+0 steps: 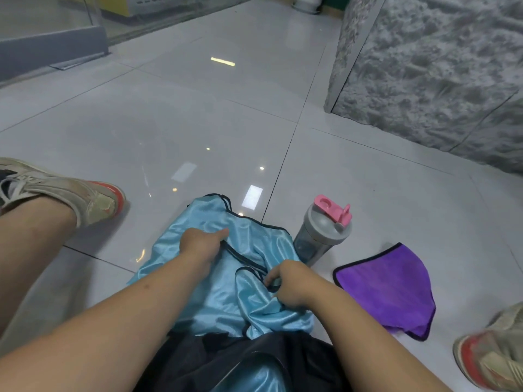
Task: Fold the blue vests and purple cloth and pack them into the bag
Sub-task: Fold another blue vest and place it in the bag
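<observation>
Sitting on glossy tile floor (175, 123), legs apart. Blue vest (249, 290) lying crumpled between legs, near edge draping over dark bag (283, 360); blue fabric showing inside bag. Left hand (202, 244) resting on vest, fingers curled, forefinger extended. Right hand (288, 284) pinching vest's black-trimmed edge. Shaker bottle (319, 236) standing at vest's right edge. Purple cloth (390, 290) lying flat further right, apart. Open floor stretching ahead.

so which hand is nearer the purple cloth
Right. The right hand grips the blue vest's black trim just left of the purple cloth; the left hand rests farther left on the vest, beyond the right hand.
</observation>
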Action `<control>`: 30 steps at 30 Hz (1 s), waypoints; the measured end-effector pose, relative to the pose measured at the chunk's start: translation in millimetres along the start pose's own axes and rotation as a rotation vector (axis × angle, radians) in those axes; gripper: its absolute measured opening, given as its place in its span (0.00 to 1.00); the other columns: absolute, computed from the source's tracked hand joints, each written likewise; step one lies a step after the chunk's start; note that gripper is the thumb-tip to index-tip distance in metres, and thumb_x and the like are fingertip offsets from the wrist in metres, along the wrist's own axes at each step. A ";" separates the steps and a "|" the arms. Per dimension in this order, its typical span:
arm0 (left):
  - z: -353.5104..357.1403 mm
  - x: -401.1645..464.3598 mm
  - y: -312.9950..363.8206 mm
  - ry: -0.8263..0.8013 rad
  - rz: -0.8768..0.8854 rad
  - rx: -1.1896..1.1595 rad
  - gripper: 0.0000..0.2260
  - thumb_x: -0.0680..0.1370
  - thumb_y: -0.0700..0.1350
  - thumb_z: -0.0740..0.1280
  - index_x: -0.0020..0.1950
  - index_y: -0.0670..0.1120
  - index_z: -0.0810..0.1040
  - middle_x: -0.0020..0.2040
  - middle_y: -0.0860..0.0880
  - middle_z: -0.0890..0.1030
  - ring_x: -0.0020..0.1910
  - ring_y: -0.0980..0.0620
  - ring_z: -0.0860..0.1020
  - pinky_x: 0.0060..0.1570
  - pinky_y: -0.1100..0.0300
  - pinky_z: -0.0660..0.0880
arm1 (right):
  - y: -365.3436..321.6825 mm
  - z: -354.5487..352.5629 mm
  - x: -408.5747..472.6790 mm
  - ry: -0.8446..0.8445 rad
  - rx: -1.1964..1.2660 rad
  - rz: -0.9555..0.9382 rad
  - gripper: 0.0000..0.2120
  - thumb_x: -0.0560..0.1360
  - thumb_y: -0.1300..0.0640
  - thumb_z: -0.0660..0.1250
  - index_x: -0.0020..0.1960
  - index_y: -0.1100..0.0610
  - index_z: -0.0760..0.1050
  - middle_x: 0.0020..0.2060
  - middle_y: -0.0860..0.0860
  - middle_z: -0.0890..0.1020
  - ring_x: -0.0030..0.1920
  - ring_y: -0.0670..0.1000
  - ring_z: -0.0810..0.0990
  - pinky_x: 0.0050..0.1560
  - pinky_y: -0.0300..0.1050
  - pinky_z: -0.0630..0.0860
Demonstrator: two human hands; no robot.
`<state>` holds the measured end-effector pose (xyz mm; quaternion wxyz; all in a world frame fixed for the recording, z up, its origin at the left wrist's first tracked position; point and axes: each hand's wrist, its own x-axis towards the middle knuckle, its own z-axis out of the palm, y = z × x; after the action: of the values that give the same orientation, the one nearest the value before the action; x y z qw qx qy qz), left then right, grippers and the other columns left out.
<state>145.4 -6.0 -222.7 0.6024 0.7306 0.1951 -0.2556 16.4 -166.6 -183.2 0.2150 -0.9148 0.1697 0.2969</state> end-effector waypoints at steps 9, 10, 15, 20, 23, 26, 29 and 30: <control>3.9 -22.5 35.3 -0.219 0.143 -0.244 0.03 0.81 0.39 0.70 0.54 0.41 0.82 0.49 0.41 0.84 0.43 0.44 0.83 0.38 0.55 0.81 | 9.7 -2.9 -9.5 0.208 -0.242 0.111 0.15 0.74 0.66 0.64 0.55 0.54 0.83 0.51 0.54 0.83 0.50 0.58 0.82 0.50 0.49 0.80; 0.7 -27.6 44.9 -0.231 0.184 -0.258 0.04 0.81 0.39 0.69 0.55 0.41 0.82 0.49 0.41 0.84 0.43 0.44 0.83 0.38 0.54 0.82 | 8.9 -4.1 -11.3 0.260 -0.263 0.111 0.15 0.74 0.66 0.64 0.55 0.54 0.83 0.52 0.54 0.83 0.50 0.58 0.82 0.49 0.48 0.79; -9.0 -68.4 95.7 -0.283 0.385 -0.300 0.11 0.79 0.38 0.72 0.60 0.37 0.81 0.48 0.42 0.83 0.44 0.44 0.83 0.45 0.47 0.84 | 1.2 -19.6 -27.2 0.332 -0.126 0.135 0.15 0.73 0.65 0.64 0.57 0.55 0.80 0.54 0.55 0.82 0.51 0.58 0.80 0.47 0.47 0.77; -3.1 -123.5 132.7 -0.394 0.510 -0.280 0.12 0.79 0.34 0.72 0.61 0.41 0.78 0.47 0.42 0.84 0.40 0.46 0.85 0.39 0.53 0.82 | -15.4 -46.9 -63.1 0.432 0.342 -0.097 0.26 0.76 0.61 0.67 0.73 0.50 0.73 0.52 0.47 0.83 0.51 0.48 0.83 0.49 0.44 0.81; 0.1 -149.5 138.5 -0.445 0.535 -0.200 0.15 0.79 0.33 0.72 0.64 0.41 0.77 0.53 0.37 0.85 0.43 0.44 0.86 0.37 0.56 0.81 | -36.4 -63.6 -91.0 0.510 0.613 -0.288 0.26 0.74 0.52 0.76 0.69 0.43 0.73 0.53 0.38 0.83 0.52 0.36 0.82 0.51 0.32 0.76; 3.2 -170.7 139.4 -0.482 0.562 -0.131 0.16 0.78 0.34 0.73 0.65 0.42 0.77 0.54 0.35 0.85 0.48 0.37 0.86 0.45 0.46 0.85 | -51.4 -78.8 -106.9 0.615 0.711 -0.322 0.23 0.73 0.52 0.77 0.65 0.44 0.74 0.50 0.40 0.84 0.48 0.37 0.83 0.46 0.30 0.74; 1.3 -189.0 145.7 -0.549 0.581 -0.093 0.17 0.78 0.38 0.74 0.66 0.43 0.78 0.50 0.37 0.85 0.39 0.38 0.82 0.44 0.46 0.80 | -60.4 -97.9 -118.8 0.703 0.751 -0.320 0.15 0.75 0.57 0.75 0.59 0.47 0.78 0.47 0.44 0.86 0.46 0.41 0.84 0.46 0.34 0.77; -1.1 -195.8 150.0 -0.580 0.589 -0.107 0.16 0.79 0.39 0.74 0.65 0.41 0.78 0.50 0.36 0.84 0.39 0.40 0.81 0.45 0.46 0.78 | -63.0 -104.3 -123.6 0.708 0.749 -0.325 0.13 0.75 0.59 0.74 0.57 0.47 0.79 0.46 0.45 0.86 0.46 0.42 0.84 0.48 0.39 0.80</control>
<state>79.3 -30.2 13.7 0.7168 0.6207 -0.1867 -0.2571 -1.7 -142.0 -12.4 0.4992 -0.8341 0.1825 -0.1475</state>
